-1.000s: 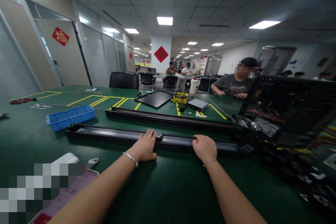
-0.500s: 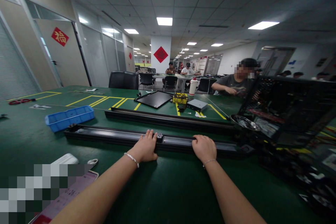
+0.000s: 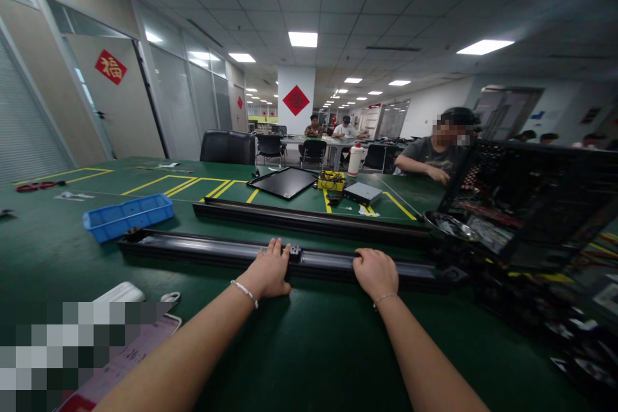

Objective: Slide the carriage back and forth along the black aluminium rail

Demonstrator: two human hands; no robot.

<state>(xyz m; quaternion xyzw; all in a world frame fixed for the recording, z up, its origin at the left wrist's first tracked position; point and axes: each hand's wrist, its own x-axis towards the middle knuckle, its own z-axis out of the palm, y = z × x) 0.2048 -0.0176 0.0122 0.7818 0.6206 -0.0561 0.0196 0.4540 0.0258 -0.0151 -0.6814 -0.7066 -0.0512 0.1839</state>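
Observation:
A long black rail [image 3: 193, 248] lies across the green table [image 3: 313, 347] in front of me. My left hand [image 3: 268, 272] rests on its near edge, fingers curled over the top beside a small black fitting [image 3: 295, 251]. My right hand [image 3: 377, 272] grips the same rail further right, fingers folded over it. A second black rail [image 3: 309, 217] lies parallel just behind. Each wrist carries a thin bracelet.
A blue tray [image 3: 126, 215] sits at the left. A black open computer case [image 3: 531, 199] with parts stands at the right. A phone [image 3: 120, 360] and white case [image 3: 120, 293] lie near left. A flat black panel [image 3: 284, 181], yellow box [image 3: 331, 179] and seated person [image 3: 432, 154] are behind.
My left hand has crept slightly to the right along the rail. The person across the table has shifted an arm. Otherwise nothing has moved.

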